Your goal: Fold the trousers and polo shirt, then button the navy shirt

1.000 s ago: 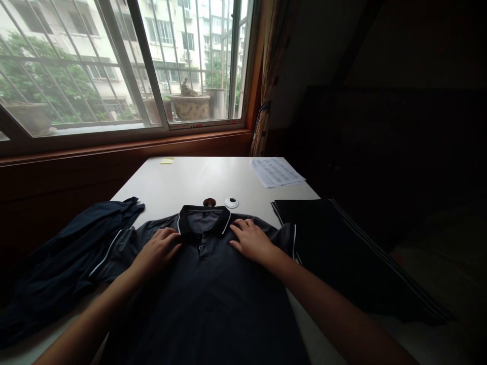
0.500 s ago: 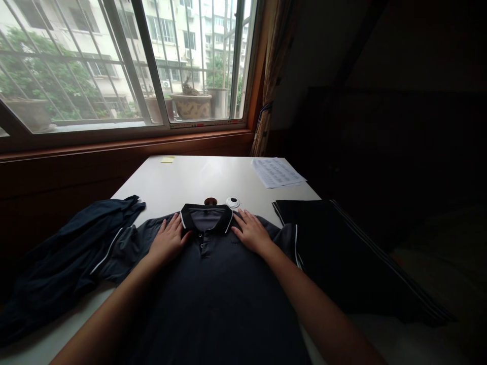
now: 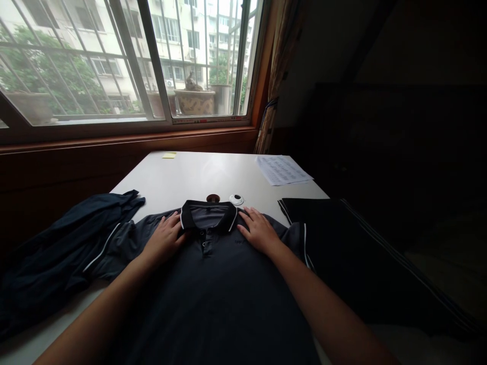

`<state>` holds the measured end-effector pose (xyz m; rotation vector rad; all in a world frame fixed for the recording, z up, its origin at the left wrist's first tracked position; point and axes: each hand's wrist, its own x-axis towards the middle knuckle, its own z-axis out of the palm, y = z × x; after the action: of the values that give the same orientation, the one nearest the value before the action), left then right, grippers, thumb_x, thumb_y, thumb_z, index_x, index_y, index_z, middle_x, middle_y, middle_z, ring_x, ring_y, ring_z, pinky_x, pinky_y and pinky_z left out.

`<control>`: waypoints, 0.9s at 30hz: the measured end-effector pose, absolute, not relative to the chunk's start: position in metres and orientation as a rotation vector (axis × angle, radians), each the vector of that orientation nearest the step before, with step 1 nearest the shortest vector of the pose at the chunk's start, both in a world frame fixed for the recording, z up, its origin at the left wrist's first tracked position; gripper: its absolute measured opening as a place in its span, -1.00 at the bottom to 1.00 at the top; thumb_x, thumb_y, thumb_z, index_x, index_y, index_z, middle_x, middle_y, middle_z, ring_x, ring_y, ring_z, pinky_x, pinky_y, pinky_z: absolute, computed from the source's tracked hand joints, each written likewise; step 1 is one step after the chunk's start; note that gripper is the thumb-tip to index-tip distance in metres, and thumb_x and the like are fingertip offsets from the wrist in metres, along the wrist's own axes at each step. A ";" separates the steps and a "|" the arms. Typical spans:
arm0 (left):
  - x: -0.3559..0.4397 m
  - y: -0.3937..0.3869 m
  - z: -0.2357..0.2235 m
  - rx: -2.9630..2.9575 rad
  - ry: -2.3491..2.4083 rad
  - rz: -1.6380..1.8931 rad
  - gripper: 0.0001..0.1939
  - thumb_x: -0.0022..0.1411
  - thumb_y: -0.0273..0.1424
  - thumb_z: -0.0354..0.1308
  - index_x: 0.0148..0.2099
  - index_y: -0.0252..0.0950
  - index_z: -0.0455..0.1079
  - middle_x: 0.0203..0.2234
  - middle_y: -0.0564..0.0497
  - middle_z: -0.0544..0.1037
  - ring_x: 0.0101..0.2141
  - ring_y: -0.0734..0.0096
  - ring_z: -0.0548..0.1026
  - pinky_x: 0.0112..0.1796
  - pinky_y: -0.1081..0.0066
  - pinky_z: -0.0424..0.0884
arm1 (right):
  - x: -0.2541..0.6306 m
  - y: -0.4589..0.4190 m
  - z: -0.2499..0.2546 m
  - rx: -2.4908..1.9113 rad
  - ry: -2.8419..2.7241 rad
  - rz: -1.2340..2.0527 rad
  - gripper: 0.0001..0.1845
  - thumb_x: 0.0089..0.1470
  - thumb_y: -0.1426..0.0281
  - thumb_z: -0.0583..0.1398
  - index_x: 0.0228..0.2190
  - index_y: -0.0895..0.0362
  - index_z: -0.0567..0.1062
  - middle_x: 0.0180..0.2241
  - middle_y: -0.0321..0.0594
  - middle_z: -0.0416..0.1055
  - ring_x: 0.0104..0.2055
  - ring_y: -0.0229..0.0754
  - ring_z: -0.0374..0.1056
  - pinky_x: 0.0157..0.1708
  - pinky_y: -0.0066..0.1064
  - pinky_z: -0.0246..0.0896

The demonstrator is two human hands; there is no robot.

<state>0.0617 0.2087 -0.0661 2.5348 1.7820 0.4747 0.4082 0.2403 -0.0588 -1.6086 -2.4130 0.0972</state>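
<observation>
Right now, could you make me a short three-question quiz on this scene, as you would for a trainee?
1. True or false: the left hand and the right hand both touch the dark polo shirt.
2. What lies near the far right corner of the white table?
3. Fill in: the shirt's collar is dark with a ____ edge.

Key: 1. True. 2. Printed papers. 3. White.

Daylit barred window (image 3: pixel 154 61), patterned curtain (image 3: pixel 269 109), white table (image 3: pixel 198 175), shadowed right side, possibly furniture (image 3: pixel 395 137)
</observation>
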 end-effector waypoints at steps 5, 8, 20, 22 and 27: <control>0.069 0.203 -0.050 2.585 1.740 0.582 -0.77 0.33 -0.21 0.08 -0.15 -0.20 0.49 -0.13 -0.12 0.51 -0.10 0.08 0.42 -0.06 0.15 0.43 | 0.403 0.231 -0.045 -1.471 -2.323 -0.053 -0.65 0.25 0.25 0.13 0.00 0.09 0.49 0.12 -0.03 0.33 0.18 0.08 0.16 0.21 -0.11 0.10; 0.075 0.200 -0.045 2.600 1.577 0.600 -0.80 0.35 -0.29 0.06 -0.17 -0.19 0.49 -0.19 -0.07 0.54 -0.17 0.18 0.44 -0.16 0.26 0.44 | 0.398 0.226 -0.037 -1.340 -2.395 -0.065 -0.76 0.28 0.35 0.09 -0.14 0.08 0.53 -0.05 -0.04 0.40 0.04 0.04 0.24 0.11 -0.13 0.17; 0.082 0.200 -0.060 2.733 1.343 0.657 -0.65 0.37 -0.35 0.07 0.16 -0.15 0.44 0.07 -0.09 0.48 0.04 0.09 0.34 0.11 0.09 0.34 | 0.328 0.212 -0.022 -1.066 -2.478 0.441 -0.90 0.22 0.37 0.19 -0.28 0.11 0.51 -0.27 -0.22 0.45 -0.26 -0.20 0.39 -0.21 -0.42 0.25; 0.083 0.198 -0.061 2.754 1.370 0.638 -0.61 0.39 -0.35 0.04 0.23 -0.13 0.38 0.10 -0.10 0.45 0.08 0.07 0.31 0.12 0.06 0.32 | 0.319 0.209 -0.028 -1.106 -2.410 0.466 -0.92 0.20 0.39 0.21 -0.28 0.11 0.51 -0.27 -0.21 0.44 -0.23 -0.19 0.38 -0.18 -0.40 0.25; 0.088 0.193 -0.062 2.726 1.522 0.552 -0.55 0.39 -0.29 0.03 0.29 -0.05 0.29 0.11 -0.09 0.41 0.14 0.02 0.25 0.09 0.01 0.31 | 0.313 0.205 -0.053 -1.230 -2.204 0.389 -0.97 0.16 0.47 0.22 -0.31 0.11 0.48 -0.24 -0.18 0.38 -0.14 -0.11 0.31 -0.05 -0.29 0.24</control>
<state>0.0877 0.1934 -0.0617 2.7261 1.5221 0.5523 0.3128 0.2046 -0.0535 -1.2303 -2.2037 0.3891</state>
